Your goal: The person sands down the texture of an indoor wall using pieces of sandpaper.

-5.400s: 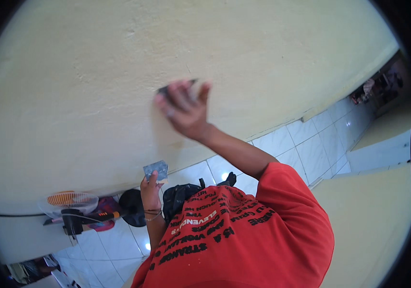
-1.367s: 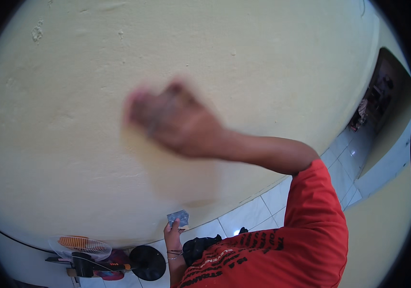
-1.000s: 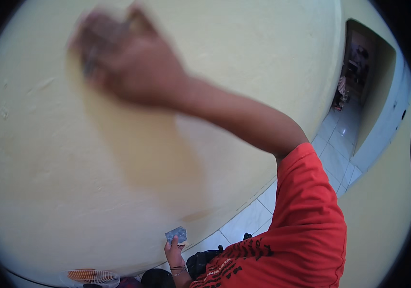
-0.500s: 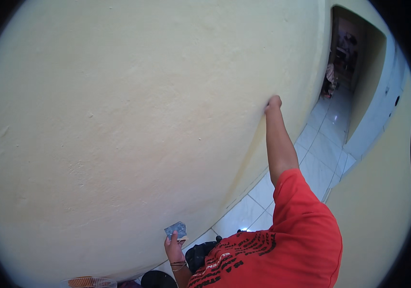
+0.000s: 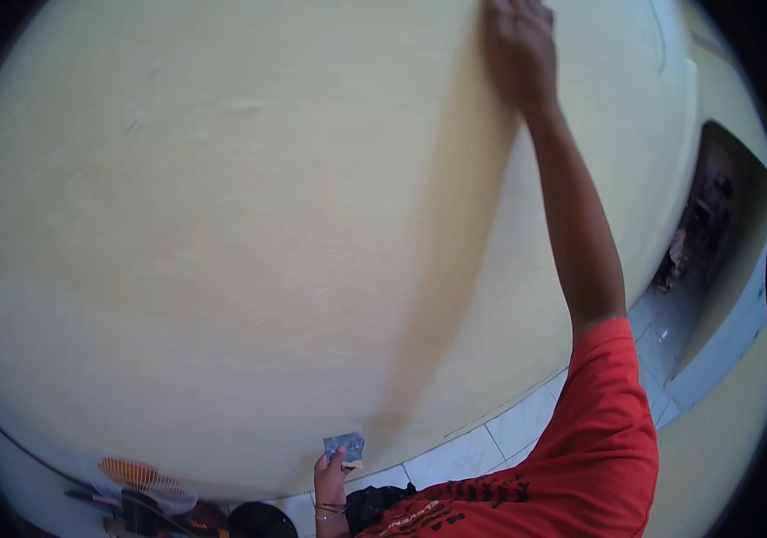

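My right arm reaches up along a cream-painted wall (image 5: 249, 224). At the top edge of the picture, my right hand (image 5: 522, 58) lies against that wall, its fingers stretched upward and partly cut off. Nothing shows in it, though the palm side is hidden. Low down near my body, my left hand (image 5: 331, 480) pinches a small folded piece of sandpaper (image 5: 345, 446), grey-blue with a tan edge, between thumb and fingers. The sandpaper is held in front of the lower wall; whether it touches cannot be told.
A fan with an orange centre (image 5: 137, 475) stands at the lower left, beside a round black object (image 5: 262, 520). White floor tiles (image 5: 455, 462) run along the wall's foot. On the right is a doorway (image 5: 724, 206) into another room.
My right hand has moved up the wall to the picture's top edge and looks larger. The view has shifted, bringing more of the fan into sight. My left hand still holds the sandpaper.
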The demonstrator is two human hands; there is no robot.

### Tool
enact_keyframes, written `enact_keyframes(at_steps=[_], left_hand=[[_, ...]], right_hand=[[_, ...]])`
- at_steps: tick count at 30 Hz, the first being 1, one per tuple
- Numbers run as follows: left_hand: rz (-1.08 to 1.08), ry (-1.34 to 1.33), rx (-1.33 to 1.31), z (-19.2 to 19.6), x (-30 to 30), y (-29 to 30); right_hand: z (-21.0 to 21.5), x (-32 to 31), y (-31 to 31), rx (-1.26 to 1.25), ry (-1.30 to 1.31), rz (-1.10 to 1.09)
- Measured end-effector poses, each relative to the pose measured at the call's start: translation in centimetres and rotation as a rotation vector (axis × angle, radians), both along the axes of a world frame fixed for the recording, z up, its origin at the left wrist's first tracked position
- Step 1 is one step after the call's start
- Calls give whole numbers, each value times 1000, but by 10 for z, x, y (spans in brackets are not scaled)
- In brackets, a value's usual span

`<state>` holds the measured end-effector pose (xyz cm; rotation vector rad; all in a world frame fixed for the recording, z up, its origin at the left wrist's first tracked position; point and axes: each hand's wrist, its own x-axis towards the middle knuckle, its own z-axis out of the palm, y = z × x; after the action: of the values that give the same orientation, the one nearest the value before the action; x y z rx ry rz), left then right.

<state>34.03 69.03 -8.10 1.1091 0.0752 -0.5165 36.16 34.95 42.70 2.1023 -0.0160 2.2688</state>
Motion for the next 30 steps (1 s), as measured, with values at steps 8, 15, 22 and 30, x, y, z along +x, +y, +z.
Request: enact_keyframes(at_steps=[8,15,22,30], left_hand=[[72,-73,-100,-40,2,-11],[156,-33,-61,-43,6,-26],[237,-74,-102,-2,-13,-23],[255,-72,-89,-15,-7,-24]], right_hand=[[-282,41,141,-1392,1036,285],[-87,83,66,-666,130,-177],[114,14,-87,155,-113,-326],[-148,76,127,-962,456,159]])
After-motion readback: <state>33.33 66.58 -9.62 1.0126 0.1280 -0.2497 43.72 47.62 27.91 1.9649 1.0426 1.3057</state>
